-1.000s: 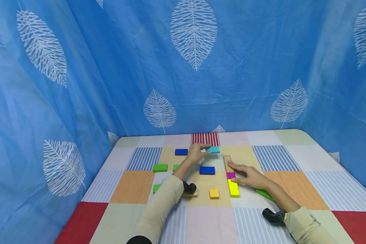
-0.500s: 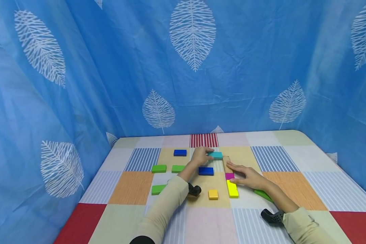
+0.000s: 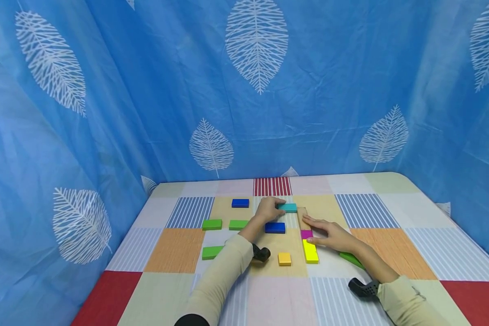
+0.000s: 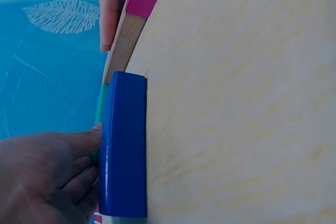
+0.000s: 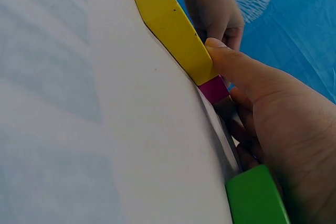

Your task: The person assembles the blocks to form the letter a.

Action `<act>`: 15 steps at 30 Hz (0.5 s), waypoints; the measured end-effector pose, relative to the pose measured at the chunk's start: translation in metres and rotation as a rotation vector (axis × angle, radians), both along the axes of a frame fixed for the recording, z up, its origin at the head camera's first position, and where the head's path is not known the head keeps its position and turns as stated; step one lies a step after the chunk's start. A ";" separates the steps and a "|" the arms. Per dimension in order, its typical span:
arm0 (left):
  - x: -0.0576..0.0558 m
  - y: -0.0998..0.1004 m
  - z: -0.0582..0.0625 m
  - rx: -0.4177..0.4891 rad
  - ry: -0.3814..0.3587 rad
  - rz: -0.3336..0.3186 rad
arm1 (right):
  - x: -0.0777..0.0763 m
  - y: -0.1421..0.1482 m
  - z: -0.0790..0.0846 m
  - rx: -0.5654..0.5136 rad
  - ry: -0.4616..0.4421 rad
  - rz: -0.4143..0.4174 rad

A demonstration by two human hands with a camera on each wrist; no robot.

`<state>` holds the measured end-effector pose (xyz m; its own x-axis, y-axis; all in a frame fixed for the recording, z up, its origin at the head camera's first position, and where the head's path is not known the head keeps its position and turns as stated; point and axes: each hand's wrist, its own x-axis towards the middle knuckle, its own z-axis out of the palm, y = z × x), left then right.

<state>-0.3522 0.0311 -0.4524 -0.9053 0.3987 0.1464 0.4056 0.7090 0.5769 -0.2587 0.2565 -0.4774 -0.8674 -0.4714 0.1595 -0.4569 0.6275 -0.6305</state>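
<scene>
My left hand [image 3: 266, 209] pinches the left end of a flat teal block [image 3: 288, 208] between thumb and fingers. The teal block's right end meets the far end of a plain wooden block [image 3: 303, 218]. Below that, a magenta block [image 3: 306, 234] and a yellow block [image 3: 310, 251] continue the row toward me. My right hand [image 3: 330, 234] lies along the row's right side, fingers stretched onto the wooden block. Its thumb [image 5: 231, 59] touches the yellow block's edge in the right wrist view. A blue block [image 4: 125, 145] hides most of the teal one in the left wrist view.
An orange block [image 3: 285, 259] sits left of the yellow one. Several green blocks [image 3: 212, 224] and a second blue block [image 3: 240, 203] lie to the left. Another green block [image 3: 351, 259] is partly under my right forearm. A blue curtain [image 3: 256, 136] hangs behind the table.
My left hand has brought the teal block slightly right and nearer, up to the wooden block's far end; over the last half second it barely moves. The right hand has stayed in place.
</scene>
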 end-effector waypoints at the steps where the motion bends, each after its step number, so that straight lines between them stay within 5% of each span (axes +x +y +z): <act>1: 0.000 0.000 0.000 0.002 -0.001 0.000 | 0.000 0.000 0.000 0.002 -0.001 -0.001; 15: 0.000 -0.003 0.000 -0.027 0.004 -0.011 | 0.001 -0.001 0.002 0.000 0.003 -0.002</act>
<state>-0.3518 0.0284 -0.4520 -0.9003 0.4123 0.1395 0.4158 0.7198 0.5558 -0.2573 0.2553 -0.4757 -0.8676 -0.4701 0.1620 -0.4579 0.6284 -0.6288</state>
